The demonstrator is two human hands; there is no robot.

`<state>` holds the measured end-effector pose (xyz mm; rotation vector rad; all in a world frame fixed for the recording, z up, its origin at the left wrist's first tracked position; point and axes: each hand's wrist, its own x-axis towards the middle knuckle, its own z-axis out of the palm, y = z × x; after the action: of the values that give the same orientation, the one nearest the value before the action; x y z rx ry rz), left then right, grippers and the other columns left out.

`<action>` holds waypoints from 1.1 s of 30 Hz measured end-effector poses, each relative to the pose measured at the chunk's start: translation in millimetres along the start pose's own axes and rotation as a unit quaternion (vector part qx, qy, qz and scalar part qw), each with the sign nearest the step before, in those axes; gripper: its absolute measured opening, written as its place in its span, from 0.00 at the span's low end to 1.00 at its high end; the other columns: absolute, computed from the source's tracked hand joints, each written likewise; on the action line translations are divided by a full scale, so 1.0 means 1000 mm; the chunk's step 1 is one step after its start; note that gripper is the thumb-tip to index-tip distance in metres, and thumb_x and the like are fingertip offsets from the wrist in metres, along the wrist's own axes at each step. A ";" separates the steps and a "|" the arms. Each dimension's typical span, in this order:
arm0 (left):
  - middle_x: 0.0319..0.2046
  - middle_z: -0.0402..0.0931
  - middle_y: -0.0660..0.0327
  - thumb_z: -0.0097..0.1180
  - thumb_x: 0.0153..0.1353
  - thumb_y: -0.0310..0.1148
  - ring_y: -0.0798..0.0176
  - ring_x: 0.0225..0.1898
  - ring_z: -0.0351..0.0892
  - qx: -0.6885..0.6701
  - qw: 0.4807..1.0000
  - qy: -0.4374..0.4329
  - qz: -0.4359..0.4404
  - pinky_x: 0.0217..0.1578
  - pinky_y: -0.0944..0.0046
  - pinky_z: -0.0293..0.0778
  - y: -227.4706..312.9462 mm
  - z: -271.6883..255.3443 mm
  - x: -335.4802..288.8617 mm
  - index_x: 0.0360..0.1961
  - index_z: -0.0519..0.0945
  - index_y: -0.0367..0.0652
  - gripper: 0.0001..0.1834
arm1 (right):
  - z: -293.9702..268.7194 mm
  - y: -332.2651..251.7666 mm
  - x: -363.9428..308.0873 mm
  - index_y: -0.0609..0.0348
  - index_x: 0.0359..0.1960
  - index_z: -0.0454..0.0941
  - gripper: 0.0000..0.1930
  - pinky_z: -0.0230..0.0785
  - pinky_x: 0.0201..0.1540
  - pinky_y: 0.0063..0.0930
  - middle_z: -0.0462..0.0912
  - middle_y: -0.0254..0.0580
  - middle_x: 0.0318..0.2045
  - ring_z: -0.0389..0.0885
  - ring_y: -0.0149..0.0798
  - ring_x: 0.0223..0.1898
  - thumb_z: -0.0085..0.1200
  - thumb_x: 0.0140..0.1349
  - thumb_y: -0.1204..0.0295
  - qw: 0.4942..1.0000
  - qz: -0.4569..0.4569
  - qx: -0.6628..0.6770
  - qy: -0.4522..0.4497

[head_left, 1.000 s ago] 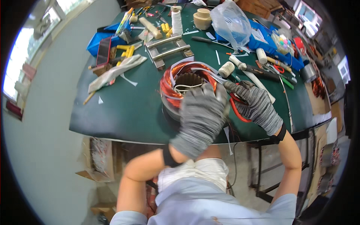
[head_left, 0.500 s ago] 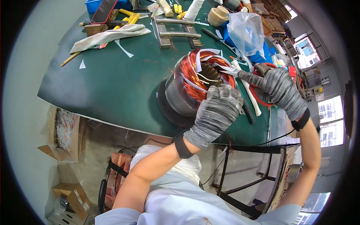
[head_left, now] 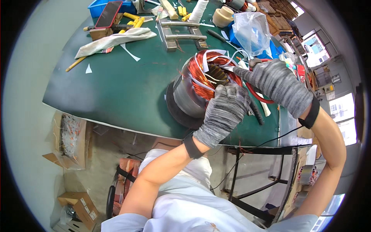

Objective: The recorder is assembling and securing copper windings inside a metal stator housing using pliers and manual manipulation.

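A motor stator (head_left: 185, 98) with a grey metal housing stands tilted on a dark round base (head_left: 173, 110) on the green table. Copper windings (head_left: 198, 75) with white insulation strips ring its top, and pale leads (head_left: 210, 78) cross the opening. My left hand (head_left: 226, 112), in a grey knit glove, curls its fingers over the near right side of the windings. My right hand (head_left: 279, 86), gloved alike, grips red-handled scissors (head_left: 255, 94). Their blades point left at the far right of the windings, partly hidden by my fingers.
Behind the stator lies a metal frame with two bars (head_left: 185, 37). A white cloth (head_left: 116, 40) and a phone (head_left: 109, 14) lie far left. A clear plastic bag (head_left: 251, 33) and tape rolls (head_left: 223, 16) sit far right. Near the right hand rests a black rod (head_left: 256, 113).
My right hand has moved slightly left with the scissors, turning so that less of the blades shows. My left hand stays on the windings. The whole view has shifted slightly.
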<state>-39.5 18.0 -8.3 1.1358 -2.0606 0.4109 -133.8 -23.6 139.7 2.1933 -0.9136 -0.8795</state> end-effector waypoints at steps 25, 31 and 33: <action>0.37 0.74 0.64 0.59 0.43 0.35 0.62 0.31 0.71 -0.121 0.989 -0.008 0.089 0.35 0.60 0.65 -0.048 -0.027 -0.012 0.35 0.72 0.56 0.15 | 0.237 -0.238 -0.101 0.60 0.56 0.66 0.29 0.71 0.44 0.29 0.76 0.44 0.42 0.77 0.37 0.42 0.62 0.50 0.74 0.489 0.489 0.641 0.334; 0.42 0.76 0.63 0.57 0.47 0.36 0.63 0.40 0.75 -0.128 0.985 -0.080 0.078 0.40 0.60 0.67 -0.050 -0.034 -0.010 0.34 0.71 0.55 0.12 | 0.221 -0.219 -0.095 0.51 0.53 0.70 0.28 0.72 0.36 0.34 0.78 0.45 0.36 0.79 0.45 0.36 0.59 0.51 0.56 0.600 0.453 0.615 0.238; 0.42 0.75 0.62 0.58 0.46 0.36 0.61 0.39 0.74 -0.130 0.985 -0.093 0.070 0.40 0.59 0.66 -0.050 -0.034 -0.003 0.33 0.72 0.54 0.12 | 0.225 -0.221 -0.085 0.45 0.56 0.68 0.31 0.72 0.36 0.40 0.77 0.46 0.38 0.78 0.51 0.34 0.53 0.50 0.48 0.648 0.484 0.562 0.176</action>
<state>18.6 11.6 9.6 0.9029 -2.2873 0.0987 -267.7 110.7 -126.2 1.9300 -2.4516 0.8731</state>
